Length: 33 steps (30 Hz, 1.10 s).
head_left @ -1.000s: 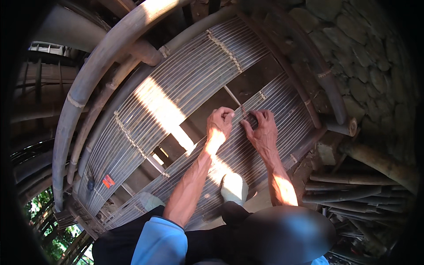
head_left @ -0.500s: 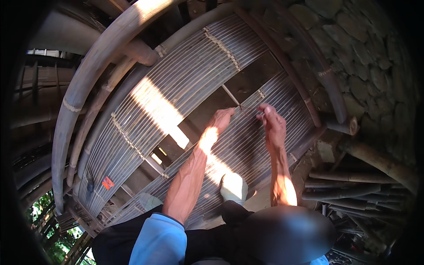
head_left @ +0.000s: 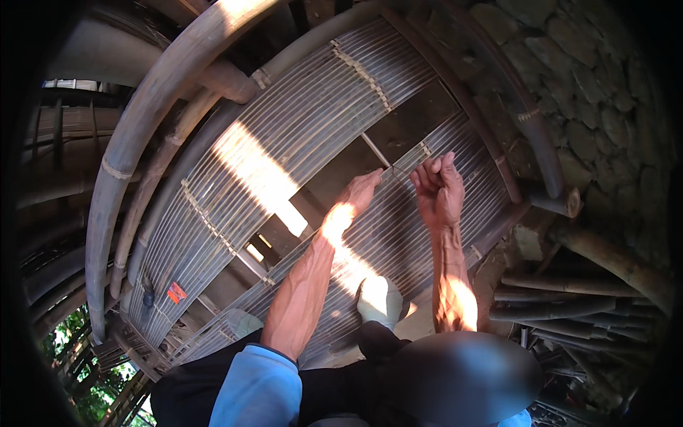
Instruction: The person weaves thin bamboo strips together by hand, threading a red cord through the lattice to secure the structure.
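Beneath both hands lies a platform of thin bamboo slats [head_left: 420, 213], tied in rows to cross-sticks. My left hand [head_left: 359, 191] is closed, its fingertips pressed together at the slat edge, beside the end of a pale cross-stick [head_left: 374, 151]. What sits between those fingers is too small to tell. A thin binding strand [head_left: 400, 171] runs from that joint toward my right hand [head_left: 440, 188], which is raised to the right with curled fingers that appear to pinch it. Another slat panel [head_left: 284, 142] lies beyond a gap that the cross-stick spans.
Thick bamboo poles [head_left: 135, 107] curve along the left and far side. An orange piece [head_left: 176, 292] and a small dark object [head_left: 148, 296] lie at the left end. My covered foot [head_left: 379, 302] rests on the slats. Cut bamboo lengths [head_left: 555, 307] are piled right, below a stone wall [head_left: 576, 92].
My right hand has moved slightly up and turned, its fingers now curled. My left hand stays at the joint, shifted only a little.
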Tool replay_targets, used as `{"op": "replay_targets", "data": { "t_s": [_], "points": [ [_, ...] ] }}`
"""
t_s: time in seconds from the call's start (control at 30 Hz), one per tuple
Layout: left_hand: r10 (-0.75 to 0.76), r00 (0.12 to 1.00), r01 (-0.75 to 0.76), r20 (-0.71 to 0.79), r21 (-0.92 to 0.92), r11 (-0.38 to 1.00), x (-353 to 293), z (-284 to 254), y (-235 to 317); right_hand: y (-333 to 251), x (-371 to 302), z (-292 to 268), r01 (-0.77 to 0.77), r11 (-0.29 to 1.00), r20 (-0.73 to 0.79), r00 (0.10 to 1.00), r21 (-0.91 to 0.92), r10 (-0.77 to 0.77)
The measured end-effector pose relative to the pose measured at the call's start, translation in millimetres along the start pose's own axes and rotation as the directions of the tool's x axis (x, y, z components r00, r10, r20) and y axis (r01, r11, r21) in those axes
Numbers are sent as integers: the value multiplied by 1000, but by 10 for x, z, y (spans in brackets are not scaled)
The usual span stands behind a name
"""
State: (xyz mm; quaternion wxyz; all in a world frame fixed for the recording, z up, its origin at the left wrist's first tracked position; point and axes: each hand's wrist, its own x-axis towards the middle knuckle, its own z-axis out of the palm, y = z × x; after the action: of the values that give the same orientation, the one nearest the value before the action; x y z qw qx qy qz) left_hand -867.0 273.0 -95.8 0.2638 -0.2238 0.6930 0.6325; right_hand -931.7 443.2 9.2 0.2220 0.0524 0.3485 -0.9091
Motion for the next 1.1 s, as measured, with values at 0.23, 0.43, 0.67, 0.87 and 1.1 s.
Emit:
{"op": "replay_targets", "data": {
  "t_s": [0.23, 0.43, 0.67, 0.87, 1.1],
  "points": [
    [46, 999, -46, -2, -57, 997, -160, 37, 124, 183, -653, 57, -47, 957, -140, 990, -287, 7],
    [433, 723, -244, -539, 387, 889, -627, -60, 465, -54, -639, -138, -11, 933, -3, 1000, -359, 10],
    [826, 520, -104, -218, 944, 314, -506, -651, 466, -105, -806, -222, -8, 871, 35, 999, -492, 29],
    [788, 559, -322, -260, 807, 494, -697, -212, 302, -36, -872, -247, -42, 865, 0, 999, -500, 49],
    [464, 718, -346, -519, 312, 885, -726, -15, 340, -18, -857, -162, -84, 816, 11, 994, -573, 110]
  ]
}}
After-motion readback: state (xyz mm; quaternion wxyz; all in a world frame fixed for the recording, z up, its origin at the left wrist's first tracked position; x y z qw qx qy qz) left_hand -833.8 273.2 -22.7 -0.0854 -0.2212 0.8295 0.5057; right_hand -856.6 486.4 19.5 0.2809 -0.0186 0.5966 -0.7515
